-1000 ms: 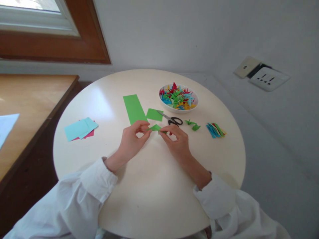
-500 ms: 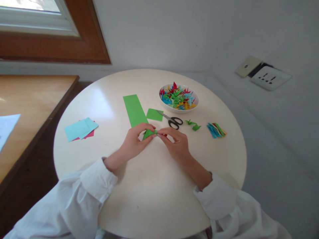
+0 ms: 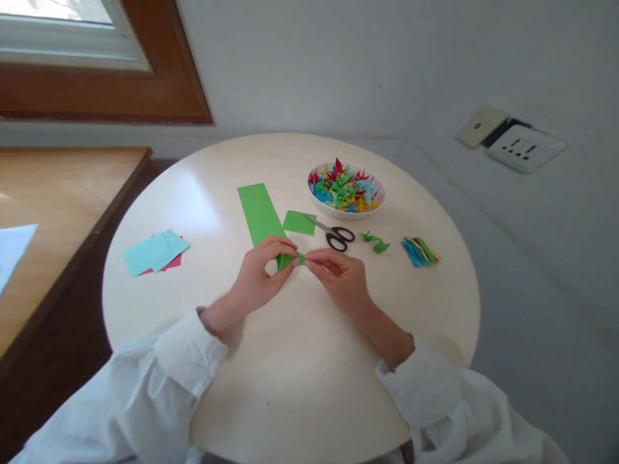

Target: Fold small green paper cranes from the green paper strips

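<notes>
Between my two hands is a small piece of folded green paper (image 3: 285, 261), partly covered by my fingers. My left hand (image 3: 261, 270) pinches its left part between thumb and fingers. With thumb and fingertips, my right hand (image 3: 341, 274) grips its narrow right end. Just beyond my left hand lies a long green paper strip (image 3: 261, 209), its near end hidden behind the fingers. A smaller green paper square (image 3: 300, 222) rests beside the strip, and the blade tips of black-handled scissors (image 3: 336, 235) overlap it.
A white bowl (image 3: 347, 212) full of colourful folded paper cranes stands at the back. Small green folded pieces (image 3: 374, 241) lie right of the scissors, near a pile of coloured paper strips (image 3: 420, 252). Light blue paper sheets (image 3: 149, 253) over red ones lie left on the round white table (image 3: 290, 386).
My left fingers have shifted slightly on the folded paper, and more green shows between the hands. My right hand stays at its end. The view has moved very slightly.
</notes>
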Demonstrator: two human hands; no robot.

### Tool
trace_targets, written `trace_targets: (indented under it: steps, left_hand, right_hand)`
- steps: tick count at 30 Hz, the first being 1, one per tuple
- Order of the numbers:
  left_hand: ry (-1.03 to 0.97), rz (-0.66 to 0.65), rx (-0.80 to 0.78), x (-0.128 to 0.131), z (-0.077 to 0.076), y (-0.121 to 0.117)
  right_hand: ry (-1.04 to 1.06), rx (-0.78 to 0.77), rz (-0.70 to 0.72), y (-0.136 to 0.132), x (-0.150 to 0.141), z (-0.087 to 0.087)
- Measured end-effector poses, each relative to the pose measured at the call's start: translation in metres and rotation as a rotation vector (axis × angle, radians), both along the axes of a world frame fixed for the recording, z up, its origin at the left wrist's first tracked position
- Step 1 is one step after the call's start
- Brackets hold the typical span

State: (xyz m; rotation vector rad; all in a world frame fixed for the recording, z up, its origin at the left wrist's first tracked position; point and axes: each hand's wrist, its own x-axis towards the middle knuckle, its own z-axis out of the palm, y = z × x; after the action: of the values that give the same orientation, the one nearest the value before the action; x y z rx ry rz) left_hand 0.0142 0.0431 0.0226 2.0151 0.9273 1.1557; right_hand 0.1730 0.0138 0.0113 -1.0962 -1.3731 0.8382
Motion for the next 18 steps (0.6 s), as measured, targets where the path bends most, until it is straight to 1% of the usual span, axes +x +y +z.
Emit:
trace_targets:
  steps: [4,9,12,18]
  left_hand:
    - [-0.042,-0.013,-0.016,0.0010,-0.0006,-0.0006]
    - [-0.067,-0.016,0.008,0.0010,-0.0034,0.0005]
    - [-0.083,-0.012,0.034,0.0007,-0.0054,0.0016]
    - [-0.079,-0.001,0.056,0.0003,-0.0060,0.0008]
  right_hand:
    - [0.101,-0.095,-0.002,0.0001,-0.0018,0.0039]
    - [0.182,-0.157,-0.025,0.0012,-0.0036,0.0047]
    - [0.208,-0.173,-0.021,0.0008,-0.0046,0.0048]
    - [0.233,-0.156,-0.014,-0.0008,-0.0055,0.0055]
